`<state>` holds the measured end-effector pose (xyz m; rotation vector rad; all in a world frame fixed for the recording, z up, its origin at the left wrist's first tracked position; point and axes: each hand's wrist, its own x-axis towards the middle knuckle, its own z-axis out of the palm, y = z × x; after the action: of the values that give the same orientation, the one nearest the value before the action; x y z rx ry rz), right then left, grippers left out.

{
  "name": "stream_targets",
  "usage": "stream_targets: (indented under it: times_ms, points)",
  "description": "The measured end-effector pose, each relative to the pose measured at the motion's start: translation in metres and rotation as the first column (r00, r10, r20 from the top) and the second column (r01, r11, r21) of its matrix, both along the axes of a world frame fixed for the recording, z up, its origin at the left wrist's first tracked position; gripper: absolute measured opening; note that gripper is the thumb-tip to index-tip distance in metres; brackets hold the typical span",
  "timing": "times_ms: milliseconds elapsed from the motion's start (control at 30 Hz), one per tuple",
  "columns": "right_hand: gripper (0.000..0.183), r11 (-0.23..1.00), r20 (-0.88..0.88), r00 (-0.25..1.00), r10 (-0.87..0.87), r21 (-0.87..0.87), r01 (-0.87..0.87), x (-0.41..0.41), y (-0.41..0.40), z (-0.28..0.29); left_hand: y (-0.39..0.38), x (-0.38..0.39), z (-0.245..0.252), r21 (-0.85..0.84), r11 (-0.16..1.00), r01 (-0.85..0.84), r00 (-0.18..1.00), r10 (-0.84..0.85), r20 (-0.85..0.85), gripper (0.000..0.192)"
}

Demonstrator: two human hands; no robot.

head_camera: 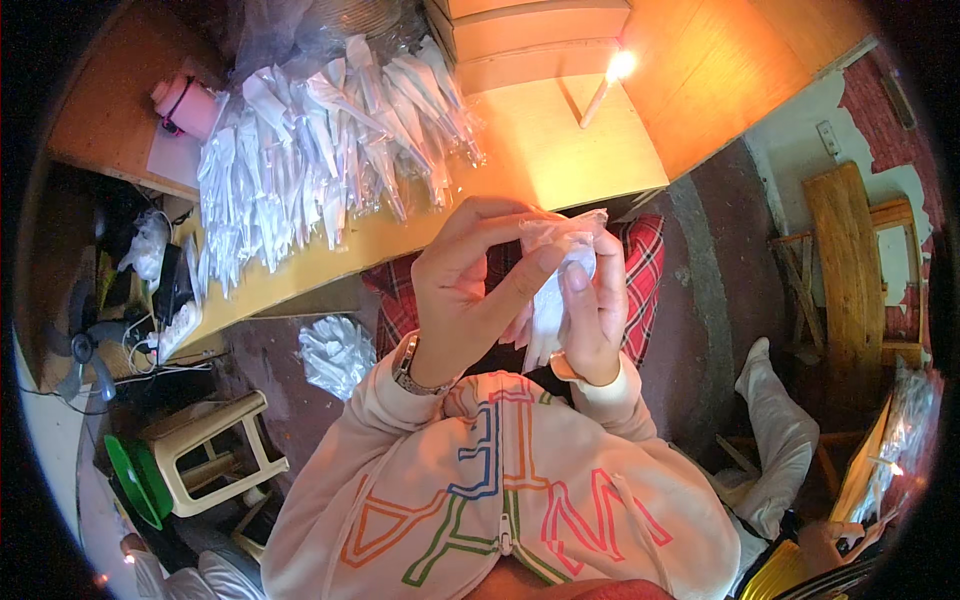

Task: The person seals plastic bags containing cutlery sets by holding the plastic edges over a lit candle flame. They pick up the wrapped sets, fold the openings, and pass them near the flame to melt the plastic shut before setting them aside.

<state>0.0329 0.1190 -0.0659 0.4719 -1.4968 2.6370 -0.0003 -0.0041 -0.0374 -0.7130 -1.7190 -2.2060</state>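
Note:
Both hands meet at a clear plastic packet (551,311) with something white inside, held up in front of my chest. My left hand (480,292) pinches the upper plastic between thumb and fingers. From the other side, my right hand (596,315) grips the packet with its thumb across the front. What exactly the white content is, I cannot tell. Beyond the hands, a lit candle (595,105) stands tilted on the wooden table (517,135). A large pile of similar white-filled packets (300,165) lies to the left on the tabletop.
Cardboard boxes (540,30) stand behind the candle. A pink container (187,105) is at the table's far left. Below are a fan (82,346), a plastic stool (217,454) and a plastic heap (337,356) on the floor. At right, another person's leg (780,442) extends near a wooden bench (844,270).

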Motion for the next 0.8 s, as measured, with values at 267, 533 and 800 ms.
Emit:
stream_targets:
  times_ms: [267, 533, 800]
  points:
    - [0.035, 0.999, 0.015, 1.000, -0.026, 0.025, 0.026, 0.002, -0.005, 0.004, 0.002, -0.001, 0.006, 0.000, 0.999, 0.033, 0.996, -0.033, 0.086, 0.037]
    - [0.035, 0.994, -0.022, 1.000, 0.020, 0.109, -0.017, 0.002, -0.004, 0.004, 0.002, 0.005, 0.009, 0.062, 0.995, 0.080, 0.969, -0.092, 0.231, 0.021]
    - [0.034, 0.984, -0.037, 0.997, -0.063, 0.163, 0.069, 0.001, -0.005, -0.004, 0.001, 0.004, 0.005, 0.029, 0.997, 0.078, 0.978, -0.082, 0.190, 0.022]
